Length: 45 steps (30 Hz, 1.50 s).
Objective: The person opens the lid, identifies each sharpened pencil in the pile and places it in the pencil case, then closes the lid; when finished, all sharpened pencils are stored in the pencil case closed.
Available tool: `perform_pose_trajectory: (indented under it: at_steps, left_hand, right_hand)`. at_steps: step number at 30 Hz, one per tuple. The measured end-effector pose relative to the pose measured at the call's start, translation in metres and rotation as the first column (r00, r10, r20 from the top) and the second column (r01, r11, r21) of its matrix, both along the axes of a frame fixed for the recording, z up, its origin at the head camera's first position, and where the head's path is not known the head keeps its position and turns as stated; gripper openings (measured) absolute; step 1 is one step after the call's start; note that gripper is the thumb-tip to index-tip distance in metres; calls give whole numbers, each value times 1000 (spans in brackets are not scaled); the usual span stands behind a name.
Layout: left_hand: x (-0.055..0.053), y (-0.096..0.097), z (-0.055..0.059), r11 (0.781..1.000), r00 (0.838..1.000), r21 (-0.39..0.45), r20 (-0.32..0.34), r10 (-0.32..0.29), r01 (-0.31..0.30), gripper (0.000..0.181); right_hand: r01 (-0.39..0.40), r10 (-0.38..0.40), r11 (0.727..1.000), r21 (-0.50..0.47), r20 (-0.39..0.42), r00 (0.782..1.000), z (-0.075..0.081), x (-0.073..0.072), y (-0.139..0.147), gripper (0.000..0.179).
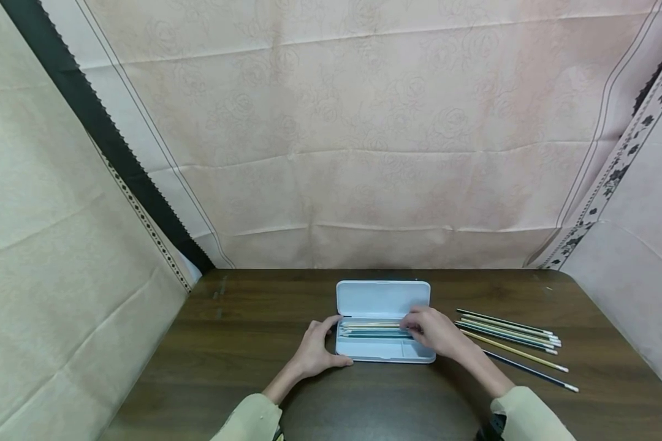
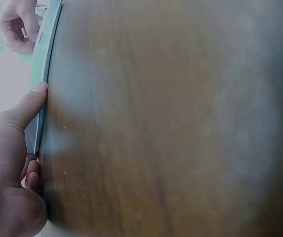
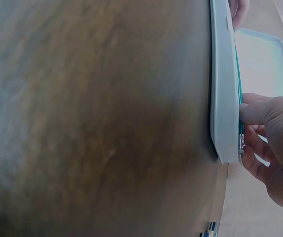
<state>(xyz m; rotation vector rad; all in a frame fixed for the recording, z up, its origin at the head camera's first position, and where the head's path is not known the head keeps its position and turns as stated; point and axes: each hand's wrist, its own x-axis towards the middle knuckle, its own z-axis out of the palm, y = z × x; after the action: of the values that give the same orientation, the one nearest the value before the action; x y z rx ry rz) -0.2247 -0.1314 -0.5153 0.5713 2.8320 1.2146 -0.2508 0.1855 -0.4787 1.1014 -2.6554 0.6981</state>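
Observation:
A light-blue pencil case (image 1: 383,298) lies with its lid raised on the brown table, and several pencils (image 1: 371,331) lie lengthwise in its tray. My left hand (image 1: 313,350) grips the case's left end, thumb at the front edge and fingers toward the back corner. Over the right part of the tray, my right hand (image 1: 434,331) pinches a green pencil (image 3: 239,81) near its eraser end. The right wrist view shows this pencil along the case's rim, its metal ferrule beside the fingers. My right fingers hide part of the other pencils.
To the right of the case, several loose pencils (image 1: 507,334) lie fanned on the table (image 1: 243,380), white ends toward the right. A yellow pencil (image 1: 529,355) and a dark blue pencil (image 1: 535,371) lie nearest me. Patterned cloth (image 1: 364,153) hangs behind the table.

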Motion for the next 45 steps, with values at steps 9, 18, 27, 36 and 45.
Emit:
perform_pose_trajectory:
  at_steps: [9,18,27,36,45]
  left_hand:
    - [0,0,0,1000,1000,-4,1,1,-1,91]
    - [0,0,0,1000,1000,-5,-2,0,0,91]
    - [1,0,3,1000,1000,-3,8,1,-1,90]
    - [0,-1,2,1000,1000,6,1,-7,7,90]
    - [0,0,2,1000,1000,6,9,-9,9,90]
  right_hand:
    - [-2,2,1000,-4,12,1000,-4,-4,-4,22]
    - [38,-37,999,-29,36,999,0,3,6,18]
    - [78,-80,988,-131,-10,997,9,14,61,22]
    - [85,-131,975,-205,-224,966,7,22,132,32]
    - [223,-253,960,-170,-188,949,-1,34,178,32]
